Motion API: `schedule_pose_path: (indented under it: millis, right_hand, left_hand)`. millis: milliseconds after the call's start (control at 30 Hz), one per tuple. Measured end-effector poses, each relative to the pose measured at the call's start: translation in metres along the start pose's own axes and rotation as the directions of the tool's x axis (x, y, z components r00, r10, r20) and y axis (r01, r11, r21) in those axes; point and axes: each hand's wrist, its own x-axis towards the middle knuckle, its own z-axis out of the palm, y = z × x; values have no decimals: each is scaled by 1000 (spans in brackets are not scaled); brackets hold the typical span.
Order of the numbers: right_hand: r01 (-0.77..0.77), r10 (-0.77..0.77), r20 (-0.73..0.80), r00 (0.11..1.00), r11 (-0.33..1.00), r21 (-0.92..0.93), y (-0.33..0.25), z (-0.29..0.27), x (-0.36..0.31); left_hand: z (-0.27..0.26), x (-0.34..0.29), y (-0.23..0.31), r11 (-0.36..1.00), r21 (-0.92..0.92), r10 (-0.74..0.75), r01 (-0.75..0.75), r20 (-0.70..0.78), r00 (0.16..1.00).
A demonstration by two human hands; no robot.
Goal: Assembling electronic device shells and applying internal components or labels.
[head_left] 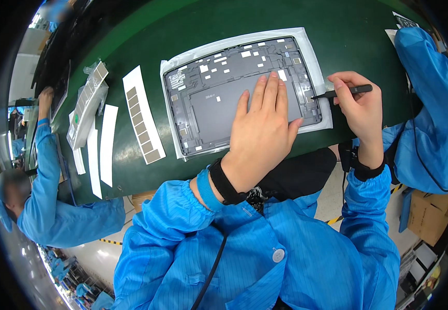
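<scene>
A dark grey tablet back housing [216,111] lies inner side up on a white foam sheet [325,111], with small white and tan pads stuck across it. My left hand [262,121] rests flat on the housing's lower middle, fingers stretched toward its upper edge. In my right hand [355,101] is a pair of black tweezers [345,92], pinched between thumb and fingers. Their tips meet the housing's right border, close to a small tan pad. Whether the tips hold anything is too small to tell.
Left of the housing lies a white strip [143,116] with a row of grey-brown squares. Beyond it are blank white strips [108,144] and a plastic-wrapped stack of strips [87,106] on the green table [193,23]. Co-workers in blue sit at left [53,206] and right [425,103].
</scene>
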Motion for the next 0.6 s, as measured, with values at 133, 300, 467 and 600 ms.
schedule_pose_path:
  millis: [133,300,467,600]
  right_hand:
    - [10,-10,24,1000,999,-30,-1,-1,2]
    - [-3,4,12,1000,1000,-24,-1,0,2]
    - [-19,19,13,1000,1000,-18,-2,1,1]
    - [-3,4,32,999,999,-37,1,1,3]
  left_hand:
    - [-1,2,2,1000,-4,7,-7,-27,1000]
    - [2,4,20,990,-93,98,-102,-52,994]
    - [14,5,27,987,2,163,-163,-53,985]
    - [9,9,27,968,95,235,-232,-20,972]
